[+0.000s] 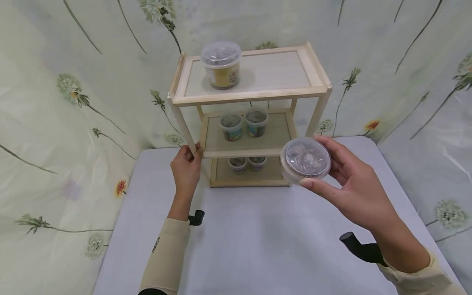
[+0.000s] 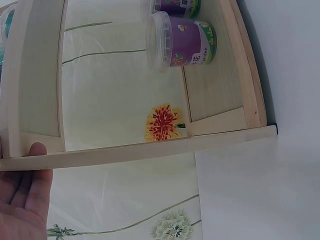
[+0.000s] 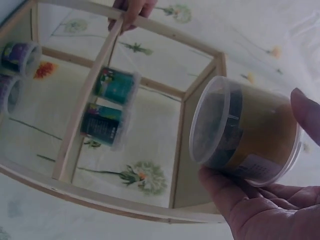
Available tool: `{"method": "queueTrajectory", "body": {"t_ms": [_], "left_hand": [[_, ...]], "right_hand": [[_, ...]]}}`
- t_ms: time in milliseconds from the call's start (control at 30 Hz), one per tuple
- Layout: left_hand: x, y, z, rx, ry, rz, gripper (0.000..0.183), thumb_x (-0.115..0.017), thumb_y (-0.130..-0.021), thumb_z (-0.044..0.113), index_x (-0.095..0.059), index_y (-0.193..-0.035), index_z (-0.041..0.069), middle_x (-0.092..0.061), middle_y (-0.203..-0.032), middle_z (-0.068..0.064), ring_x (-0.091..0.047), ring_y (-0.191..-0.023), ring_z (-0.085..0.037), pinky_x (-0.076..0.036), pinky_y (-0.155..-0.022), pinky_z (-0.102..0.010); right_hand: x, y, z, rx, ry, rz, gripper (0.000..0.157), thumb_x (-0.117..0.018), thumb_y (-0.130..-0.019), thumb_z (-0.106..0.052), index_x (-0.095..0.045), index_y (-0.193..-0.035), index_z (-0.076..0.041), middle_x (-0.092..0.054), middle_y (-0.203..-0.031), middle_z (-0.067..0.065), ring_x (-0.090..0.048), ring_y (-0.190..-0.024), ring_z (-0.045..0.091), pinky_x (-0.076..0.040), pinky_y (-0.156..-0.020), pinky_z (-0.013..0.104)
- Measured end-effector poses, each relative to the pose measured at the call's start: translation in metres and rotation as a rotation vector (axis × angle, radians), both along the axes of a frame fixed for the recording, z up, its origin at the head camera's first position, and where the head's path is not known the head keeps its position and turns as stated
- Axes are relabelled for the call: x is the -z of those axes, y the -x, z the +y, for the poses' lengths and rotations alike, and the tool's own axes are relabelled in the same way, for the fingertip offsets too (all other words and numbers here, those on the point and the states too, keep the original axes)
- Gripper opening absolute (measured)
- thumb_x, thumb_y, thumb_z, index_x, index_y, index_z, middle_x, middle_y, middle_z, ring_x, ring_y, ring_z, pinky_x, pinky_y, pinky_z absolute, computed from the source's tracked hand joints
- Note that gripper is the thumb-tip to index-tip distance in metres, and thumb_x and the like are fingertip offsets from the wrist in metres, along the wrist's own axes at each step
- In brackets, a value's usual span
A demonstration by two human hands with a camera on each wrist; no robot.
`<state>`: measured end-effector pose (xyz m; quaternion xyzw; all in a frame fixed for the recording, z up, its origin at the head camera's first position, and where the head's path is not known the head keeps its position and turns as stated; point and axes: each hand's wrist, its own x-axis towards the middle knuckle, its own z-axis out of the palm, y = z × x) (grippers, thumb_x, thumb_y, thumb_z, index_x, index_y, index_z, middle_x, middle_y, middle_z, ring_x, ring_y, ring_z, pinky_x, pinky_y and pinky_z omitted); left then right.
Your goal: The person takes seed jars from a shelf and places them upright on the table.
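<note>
Smooth plastic, best held round the body

Nearest us, at the lower right of the head view, the right hand (image 1: 354, 188) holds a plastic tub (image 3: 265, 117), thumb on one side and fingers round the other, the grip spread about as wide as the tub itself. The tub is in the air just right of centre, its clear lid (image 1: 308, 157) facing us; the right wrist view shows its yellow label (image 3: 267, 142).

We judge it fairly light, its wall stiff enough but likely to give a little if squeezed, its surface slick. We would hold it round the body, below the lid, since prising at the rim might pop it loose.

Farther off, left of centre, the left hand (image 1: 187, 170) pinches the left front post (image 1: 183, 125) of a three-tier wooden rack (image 1: 250, 97). Mid-frame, its bottom tier bears two purple-labelled tubs (image 2: 192, 45), the middle tier two teal-labelled tubs (image 1: 232, 133); a yellow-labelled tub (image 1: 223, 73) stands on top, at upper centre. Behind is a dandelion-print sheet (image 1: 44, 135).
</note>
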<state>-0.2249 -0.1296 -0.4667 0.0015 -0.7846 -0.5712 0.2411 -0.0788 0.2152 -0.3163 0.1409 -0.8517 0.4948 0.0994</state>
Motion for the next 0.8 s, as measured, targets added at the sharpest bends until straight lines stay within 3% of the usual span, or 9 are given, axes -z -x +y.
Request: {"method": "queueTrajectory", "body": {"t_ms": [200,800], "left_hand": [[0.002,-0.001,0.000,-0.001,-0.007,0.005,0.014,-0.071,-0.100,0.014,-0.074,-0.109,0.003,-0.079,-0.112,-0.003,-0.076,-0.099,-0.017,-0.059,-0.082,-0.029],[0.001,0.001,0.000,0.010,-0.037,0.012,0.012,-0.072,-0.100,0.012,-0.074,-0.107,0.003,-0.079,-0.111,-0.003,-0.076,-0.099,-0.017,-0.057,-0.079,-0.022]], "right_hand": [[0.010,-0.001,0.002,0.006,0.012,-0.036,0.085,-0.087,-0.086,-0.004,-0.045,-0.158,-0.023,-0.057,-0.142,0.004,-0.062,-0.118,0.009,-0.048,-0.095,0.012],[0.030,-0.005,0.007,0.020,0.016,-0.078,0.084,-0.086,-0.087,-0.005,-0.044,-0.158,-0.018,-0.055,-0.145,0.006,-0.060,-0.121,0.008,-0.046,-0.096,0.011]]}}
